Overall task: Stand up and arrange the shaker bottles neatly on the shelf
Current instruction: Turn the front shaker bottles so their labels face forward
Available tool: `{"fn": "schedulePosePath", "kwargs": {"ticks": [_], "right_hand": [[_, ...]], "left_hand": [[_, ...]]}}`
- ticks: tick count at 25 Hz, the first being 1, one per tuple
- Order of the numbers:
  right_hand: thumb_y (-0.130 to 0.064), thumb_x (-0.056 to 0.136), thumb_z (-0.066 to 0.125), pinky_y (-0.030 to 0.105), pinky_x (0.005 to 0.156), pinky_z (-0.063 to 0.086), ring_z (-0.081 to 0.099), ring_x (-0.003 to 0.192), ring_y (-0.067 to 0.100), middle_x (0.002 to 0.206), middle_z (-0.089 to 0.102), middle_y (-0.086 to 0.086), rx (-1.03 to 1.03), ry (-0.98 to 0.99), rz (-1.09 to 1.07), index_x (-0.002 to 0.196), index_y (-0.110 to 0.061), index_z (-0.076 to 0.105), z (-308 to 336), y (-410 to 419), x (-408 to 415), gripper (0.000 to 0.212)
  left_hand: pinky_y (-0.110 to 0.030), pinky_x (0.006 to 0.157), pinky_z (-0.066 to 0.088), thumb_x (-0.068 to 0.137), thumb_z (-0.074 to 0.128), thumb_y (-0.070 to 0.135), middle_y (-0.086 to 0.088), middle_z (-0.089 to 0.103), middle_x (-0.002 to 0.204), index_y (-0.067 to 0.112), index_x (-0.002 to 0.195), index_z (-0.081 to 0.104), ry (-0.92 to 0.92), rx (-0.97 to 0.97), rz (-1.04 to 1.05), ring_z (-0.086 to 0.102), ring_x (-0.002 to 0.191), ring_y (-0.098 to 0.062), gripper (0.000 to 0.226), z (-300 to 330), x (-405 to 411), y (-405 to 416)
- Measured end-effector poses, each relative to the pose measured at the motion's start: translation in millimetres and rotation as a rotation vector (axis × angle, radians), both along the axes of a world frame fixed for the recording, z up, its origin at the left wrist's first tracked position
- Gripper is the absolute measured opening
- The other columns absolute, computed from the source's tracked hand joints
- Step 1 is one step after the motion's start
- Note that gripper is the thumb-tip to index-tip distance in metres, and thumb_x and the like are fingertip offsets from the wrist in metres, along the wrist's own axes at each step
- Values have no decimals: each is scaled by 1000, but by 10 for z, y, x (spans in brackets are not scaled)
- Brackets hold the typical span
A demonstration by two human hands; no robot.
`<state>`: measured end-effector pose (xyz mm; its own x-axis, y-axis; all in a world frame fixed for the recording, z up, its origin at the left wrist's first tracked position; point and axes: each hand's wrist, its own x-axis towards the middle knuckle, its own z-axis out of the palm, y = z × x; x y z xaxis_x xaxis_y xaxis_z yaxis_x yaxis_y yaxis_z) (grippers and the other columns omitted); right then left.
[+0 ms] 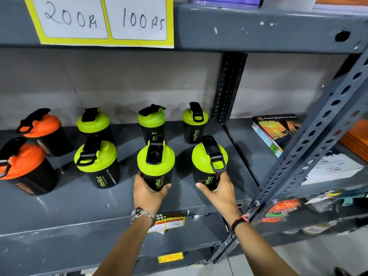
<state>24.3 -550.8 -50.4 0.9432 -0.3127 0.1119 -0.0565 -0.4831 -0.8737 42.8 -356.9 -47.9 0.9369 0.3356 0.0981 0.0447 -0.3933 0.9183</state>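
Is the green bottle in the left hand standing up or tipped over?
Upright: the bottle stands base-down on the shelf, lid up.

bare shelf (79,204) front open, bottles (97,164) crowd behind, slanted brace (310,136) right

The shelf (79,206) is grey painted metal with a dull sheen, scuffed and chipped to white specks along its upper beam (258,30). The perforated upright (310,140) at the right is the same matt grey metal. The shaker bottles (155,176) have dark, smooth plastic bodies with printed lettering and glossy lime-green plastic lids (157,162); two at the left carry glossy orange lids (25,162). The flip caps (154,154) are matt black plastic. The price sign (103,20) above is white paper on yellow backing. Far right, a book (276,132) shows a glossy printed cover. The left wrist wears a metal watch (137,214).
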Motion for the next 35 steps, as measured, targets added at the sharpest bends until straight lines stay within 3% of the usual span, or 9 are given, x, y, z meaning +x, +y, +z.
{"fn": "schedulePosePath", "kwargs": {"ticks": [3,6,25,32,35], "right_hand": [[-27,60,83,38,94,49,57,108,21,114,61,6,12,10,-7,118,-16,45,13,15,-21,70],[-28,55,86,37,93,47,53,109,24,114,54,9,-10,15,-57,117,-9,44,3,46,-21,78],[-27,59,84,43,94,48,52,112,27,115,57,12,-53,-11,-90,116,-9,47,-6,82,-39,70],[-28,58,84,38,93,48,52,111,27,114,56,12,-72,5,-91,113,-9,48,-11,78,-26,69],[-28,55,86,38,96,45,49,115,29,118,53,13,-61,35,-101,119,-6,45,20,72,-38,79]], "left_hand": [[-38,84,46,54,86,10,-21,60,110,2,110,44,-10,-19,-29,57,102,-35,70,-1,-16,14],[-45,91,46,53,86,11,-19,57,114,5,113,42,-19,-31,-62,54,106,-34,76,6,-24,24],[-44,90,46,54,85,6,-26,55,113,-2,111,44,-4,33,-35,52,105,-38,71,14,-38,66],[-45,92,44,55,84,5,-27,53,114,-4,113,42,-3,28,-51,50,107,-39,71,36,-46,74],[-47,96,42,55,84,4,-26,50,119,-3,118,39,-9,20,-78,47,112,-38,78,52,-66,97]]}}
